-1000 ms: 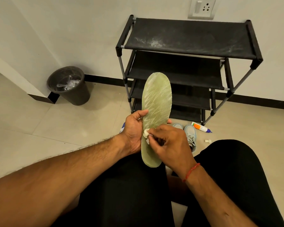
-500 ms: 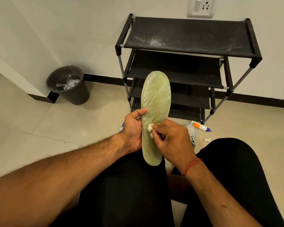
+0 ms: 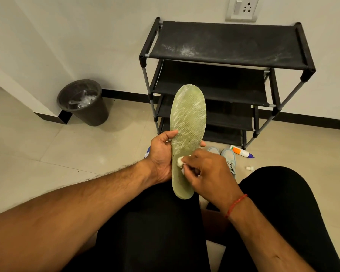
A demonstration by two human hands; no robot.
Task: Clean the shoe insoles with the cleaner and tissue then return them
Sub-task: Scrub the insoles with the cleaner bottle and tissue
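Left hand (image 3: 161, 158) gripping green insole (image 3: 187, 122), right hand (image 3: 208, 171) pinching tissue (image 3: 180, 161) against it, no legible writing

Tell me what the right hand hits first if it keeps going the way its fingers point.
The right hand points left across the insole, tissue leading. First it would probably meet the left hand gripping the insole's edge; depth is unclear.

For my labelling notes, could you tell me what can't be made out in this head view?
- Tissue: mostly hidden inside the right hand.
- Shoes: partly behind that hand and the insole.
- Cleaner bottle label: too small to read.
- Bin contents: unclear.
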